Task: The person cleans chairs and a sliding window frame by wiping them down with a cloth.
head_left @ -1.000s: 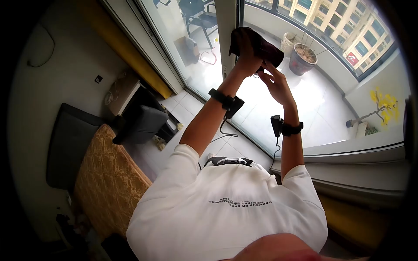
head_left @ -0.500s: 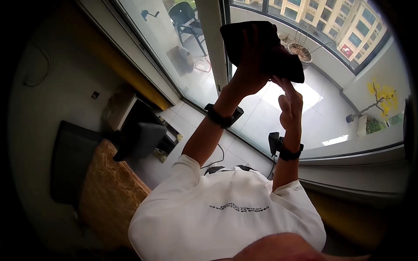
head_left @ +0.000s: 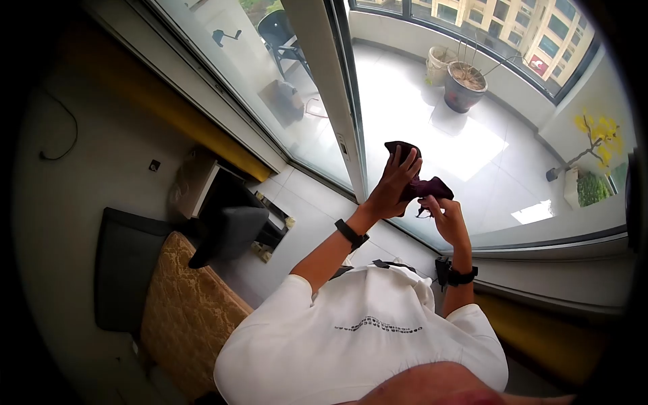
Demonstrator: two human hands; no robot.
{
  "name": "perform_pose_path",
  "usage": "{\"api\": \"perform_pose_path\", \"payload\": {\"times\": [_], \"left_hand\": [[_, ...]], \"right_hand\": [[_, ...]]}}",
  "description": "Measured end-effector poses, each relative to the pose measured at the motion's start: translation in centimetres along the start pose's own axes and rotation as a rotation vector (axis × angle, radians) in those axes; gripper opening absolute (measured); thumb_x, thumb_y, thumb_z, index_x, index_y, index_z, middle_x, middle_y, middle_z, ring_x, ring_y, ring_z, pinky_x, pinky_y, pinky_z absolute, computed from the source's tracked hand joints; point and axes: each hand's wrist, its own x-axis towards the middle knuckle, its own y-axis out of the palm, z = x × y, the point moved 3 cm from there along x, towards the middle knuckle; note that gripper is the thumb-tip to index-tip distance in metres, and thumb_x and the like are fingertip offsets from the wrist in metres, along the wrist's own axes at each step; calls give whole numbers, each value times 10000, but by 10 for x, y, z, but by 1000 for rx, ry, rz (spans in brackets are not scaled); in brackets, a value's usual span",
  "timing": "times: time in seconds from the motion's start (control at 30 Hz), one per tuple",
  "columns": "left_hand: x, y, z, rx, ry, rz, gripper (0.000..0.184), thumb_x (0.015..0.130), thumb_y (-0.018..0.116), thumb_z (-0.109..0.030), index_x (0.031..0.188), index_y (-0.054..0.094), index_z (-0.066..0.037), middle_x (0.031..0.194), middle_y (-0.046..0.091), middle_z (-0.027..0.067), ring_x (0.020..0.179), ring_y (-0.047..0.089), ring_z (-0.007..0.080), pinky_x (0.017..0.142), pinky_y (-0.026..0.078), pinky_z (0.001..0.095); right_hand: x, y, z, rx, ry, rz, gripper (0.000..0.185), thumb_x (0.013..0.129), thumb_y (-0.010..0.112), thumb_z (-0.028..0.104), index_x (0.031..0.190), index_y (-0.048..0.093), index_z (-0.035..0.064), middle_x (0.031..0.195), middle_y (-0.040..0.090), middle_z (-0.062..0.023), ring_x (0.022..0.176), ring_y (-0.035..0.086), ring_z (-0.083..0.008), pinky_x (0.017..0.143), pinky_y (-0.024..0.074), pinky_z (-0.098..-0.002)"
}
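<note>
A dark maroon cloth item (head_left: pixel 432 187), crumpled in the middle, is held between my two hands in front of my chest. What kind of item it is I cannot make out. My left hand (head_left: pixel 391 185) grips its left part, the fingers lying over the dark fabric. Pinched at the lower right end of the cloth is my right hand (head_left: pixel 447 219), with thumb and fingers together. Thin dark strands dangle beside its fingertips. Both wrists wear black bands.
A glass sliding door (head_left: pixel 341 101) stands ahead, with a tiled balcony beyond. Out there are a potted plant (head_left: pixel 466 88), a white bucket (head_left: pixel 440 65) and a yellow-flowered branch (head_left: pixel 594 145). To the left are a grey chair (head_left: pixel 128 270) and a brown patterned mattress (head_left: pixel 185 304).
Both hands have come down and closer to my body with the cloth. It was raised and spread wider before; now it looks more bunched. My view has shifted slightly.
</note>
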Motion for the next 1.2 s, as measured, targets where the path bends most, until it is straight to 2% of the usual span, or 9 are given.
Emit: {"api": "perform_pose_path", "payload": {"times": [0.17,0.23,0.3,0.4,0.53,0.7,0.9,1.03,1.2], "left_hand": [[65,-46,-34,82,169,-333,715,837,609,-89,1493,324,-107,1575,100,271,1451,47,503,1158,136,584],[75,-50,-49,105,167,-479,537,759,725,-93,1253,516,-116,1286,472,161,1248,406,364,1005,331,455],[83,-47,-62,184,240,-529,448,628,829,-107,988,568,-156,936,564,6,907,509,219,802,354,364],[65,-15,-38,95,40,-281,376,601,815,-145,877,560,-130,854,558,23,810,515,225,771,359,366],[28,16,-8,-103,-418,-28,166,799,701,-172,834,638,-22,635,611,105,572,614,258,570,474,351],[38,5,-41,-544,-423,-479,244,991,471,-133,985,645,38,654,618,42,595,542,75,549,443,255],[82,-10,-81,-214,27,-635,424,891,550,-50,1291,445,43,1132,591,201,1064,585,336,966,438,422],[72,15,-36,-22,23,-42,463,835,593,-40,1294,537,-65,1269,514,243,1175,464,441,1043,359,480],[35,37,-30,17,31,-35,406,782,654,-43,1184,600,-56,1139,605,186,1032,577,379,956,434,454]], "right_hand": [[17,-28,51,40,-180,-123,395,1007,514,212,1349,497,16,1153,610,-164,997,569,-260,906,445,-349],[21,-23,64,-14,-205,-37,469,993,527,205,1406,417,10,1381,470,-206,1319,414,-367,1113,303,-411],[20,-13,62,-51,-245,-23,448,973,560,181,1369,442,8,1344,489,-204,1260,456,-375,1062,360,-412],[17,-13,38,20,-195,41,393,946,597,139,1299,490,4,1268,531,-196,1166,515,-354,992,412,-411],[6,-13,8,87,-81,16,362,933,606,108,1274,521,20,1198,598,-160,1115,571,-309,927,466,-397],[4,-46,24,143,-145,-64,513,970,576,167,1435,383,73,1375,504,-157,1287,483,-280,1031,423,-415],[14,-62,47,453,-198,-72,495,1040,398,308,1476,334,82,1422,460,-138,1332,428,-244,1068,380,-428],[10,-42,12,535,-60,-53,482,1046,414,261,1478,294,82,1345,507,-120,1255,481,-212,1046,398,-394],[-11,-14,-10,634,18,-22,489,1027,472,139,1465,276,43,1284,522,-85,1177,501,-170,1003,405,-334]]}}
